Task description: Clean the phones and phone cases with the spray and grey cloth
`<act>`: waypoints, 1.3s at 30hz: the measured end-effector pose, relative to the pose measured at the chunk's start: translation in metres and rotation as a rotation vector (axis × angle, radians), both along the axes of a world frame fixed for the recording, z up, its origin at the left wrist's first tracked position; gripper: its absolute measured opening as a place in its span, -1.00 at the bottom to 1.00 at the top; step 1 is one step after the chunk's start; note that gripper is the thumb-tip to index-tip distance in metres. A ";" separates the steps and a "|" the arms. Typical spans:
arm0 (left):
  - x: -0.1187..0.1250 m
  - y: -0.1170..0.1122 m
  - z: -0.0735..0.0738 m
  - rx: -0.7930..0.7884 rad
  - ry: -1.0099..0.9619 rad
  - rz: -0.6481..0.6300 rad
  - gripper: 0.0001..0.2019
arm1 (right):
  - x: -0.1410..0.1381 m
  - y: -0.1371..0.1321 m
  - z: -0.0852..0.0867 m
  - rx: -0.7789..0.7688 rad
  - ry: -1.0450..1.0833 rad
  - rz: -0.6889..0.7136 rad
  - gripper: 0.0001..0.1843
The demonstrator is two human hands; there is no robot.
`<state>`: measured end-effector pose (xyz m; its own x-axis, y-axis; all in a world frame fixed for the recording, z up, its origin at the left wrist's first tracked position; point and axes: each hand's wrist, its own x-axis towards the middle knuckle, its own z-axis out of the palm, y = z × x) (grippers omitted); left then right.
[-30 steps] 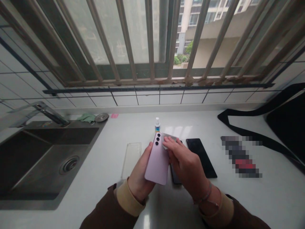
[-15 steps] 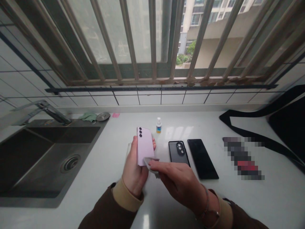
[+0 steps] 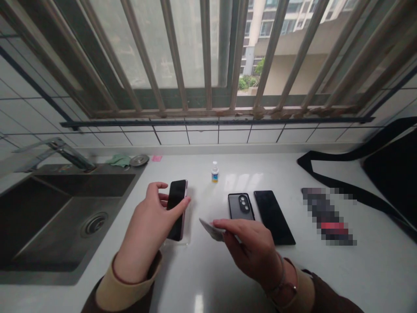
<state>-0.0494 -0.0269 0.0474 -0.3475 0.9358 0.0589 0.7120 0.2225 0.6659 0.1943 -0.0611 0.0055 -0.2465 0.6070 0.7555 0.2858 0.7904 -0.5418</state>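
My left hand grips a smartphone by its sides, thumb along the right edge and fingers at the left. Its dark screen faces up, over a clear phone case on the counter. Whether the phone touches the case, I cannot tell. Pinched in my right hand is a small grey cloth, held apart from the phone. Just beyond that hand lies a black-rimmed phone case, its lower end hidden. A black phone rests to the right of it.
Further back stands a small white-capped bottle. A sink with a faucet takes up the left. Near its back corner are a green cloth and a metal strainer. A black strap and a pixelated item lie at right.
The phone went from pink back showing to dark screen up. My left hand moved it left and down over the clear case. The cloth in my right hand came away from the phone.
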 end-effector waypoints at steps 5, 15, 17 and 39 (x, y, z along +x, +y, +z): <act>0.010 -0.002 -0.006 -0.230 0.637 -0.014 -0.49 | -0.001 0.001 -0.001 -0.003 -0.005 0.016 -0.71; 0.034 0.005 -0.020 -0.319 0.684 -0.107 -0.59 | -0.002 0.003 -0.003 -0.011 -0.021 0.044 -0.72; 0.037 0.007 -0.021 -0.306 0.703 -0.118 -0.60 | -0.003 0.003 -0.005 -0.016 -0.025 0.043 -0.73; 0.106 -0.001 -0.050 -0.009 -0.260 -0.447 -0.68 | 0.007 -0.009 -0.004 -0.063 0.143 -0.179 -0.75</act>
<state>0.0568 -0.0281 -0.0024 0.0840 0.9964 0.0151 0.5500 -0.0589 0.8331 0.2015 -0.0701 0.0014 -0.0239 0.6788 0.7340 0.3352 0.6971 -0.6338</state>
